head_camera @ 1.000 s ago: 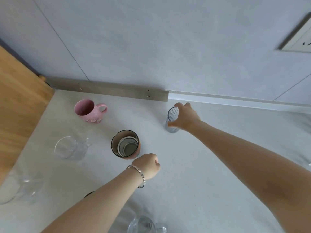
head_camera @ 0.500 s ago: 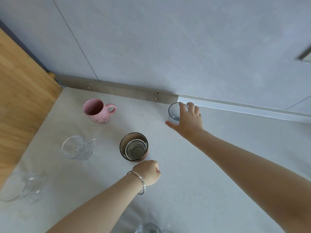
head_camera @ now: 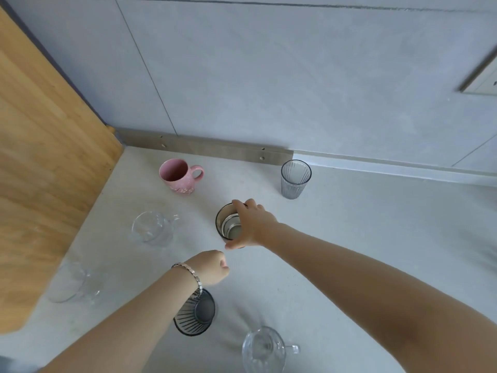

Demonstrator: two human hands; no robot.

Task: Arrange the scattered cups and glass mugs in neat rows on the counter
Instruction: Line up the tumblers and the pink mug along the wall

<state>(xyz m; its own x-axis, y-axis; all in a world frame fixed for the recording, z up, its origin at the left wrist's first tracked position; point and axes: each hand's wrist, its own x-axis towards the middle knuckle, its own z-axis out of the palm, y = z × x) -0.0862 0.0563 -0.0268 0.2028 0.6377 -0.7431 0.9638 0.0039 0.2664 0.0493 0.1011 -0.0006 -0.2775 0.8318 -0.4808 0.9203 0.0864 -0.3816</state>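
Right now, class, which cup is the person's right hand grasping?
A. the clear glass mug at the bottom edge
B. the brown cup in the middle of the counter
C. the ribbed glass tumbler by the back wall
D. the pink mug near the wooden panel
B: the right hand wraps the rim of the brown cup, while the left hand is a fist holding nothing.

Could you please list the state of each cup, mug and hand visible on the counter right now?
Pink mug: upright, empty, untouched.
Ribbed glass: upright by the back wall, released.
Brown cup: upright, right hand closing around its rim.
Left hand: fisted, holding nothing.
Clear mug, middle left: upright, empty.
Clear mug, far left: blurred, unclear.
Dark ribbed glass: upright, partly under the left wrist.
Clear mug, bottom: upright, empty.
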